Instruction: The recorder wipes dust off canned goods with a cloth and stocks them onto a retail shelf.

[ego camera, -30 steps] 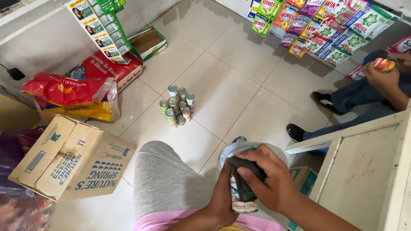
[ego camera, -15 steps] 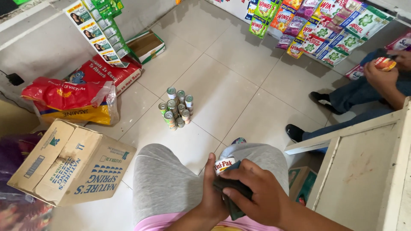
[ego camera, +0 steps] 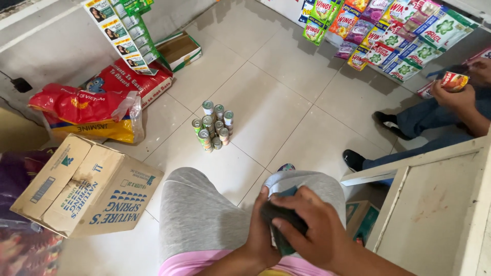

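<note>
Viewpoint: your one camera sits on your head, above your lap.
Direction: it looks steeply down and forward, over your grey-clad knees to the tiled floor [ego camera: 266, 107].
Nearness: your hands sit close at the bottom edge; the cluster of cans [ego camera: 214, 125] lies farther out.
Shared: no second view.

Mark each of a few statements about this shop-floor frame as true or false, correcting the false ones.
1. Both hands grip a dark object over the lap. True.
2. The small cans stand on a shelf. False: they stand clustered on the tiled floor.
3. The cardboard box lies on the person's left. True.
4. The other person's hand is empty. False: it holds a red packet.
</note>
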